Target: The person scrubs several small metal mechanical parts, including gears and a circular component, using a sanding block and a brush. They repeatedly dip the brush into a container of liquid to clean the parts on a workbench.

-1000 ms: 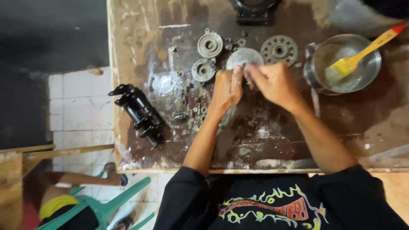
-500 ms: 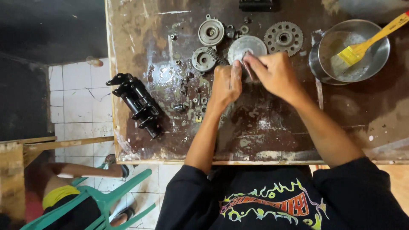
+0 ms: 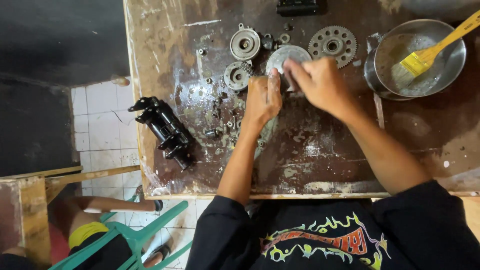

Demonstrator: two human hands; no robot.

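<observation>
My left hand (image 3: 262,100) and my right hand (image 3: 320,85) meet over the wet, stained wooden table (image 3: 310,150), fingertips pinched together on a small dark metal part (image 3: 288,82) that is mostly hidden. Just behind them lies a flat round grey metal disc (image 3: 286,54). A toothed gear (image 3: 332,44) sits to its right. Two round grey hub parts (image 3: 245,44) (image 3: 237,75) lie to its left. Small bolts and nuts (image 3: 222,120) are scattered beside my left wrist.
A steel bowl (image 3: 445,65) at the right holds liquid and a yellow-handled brush (image 3: 425,54). A black metal bracket (image 3: 165,130) lies near the table's left edge. Another black part (image 3: 298,7) sits at the far edge. Below left, another person's leg (image 3: 110,204) rests by a green plastic chair (image 3: 135,240).
My hands stay together on the small part, with the fingers shifting slightly. The view has drifted a little; nothing on the table has moved.
</observation>
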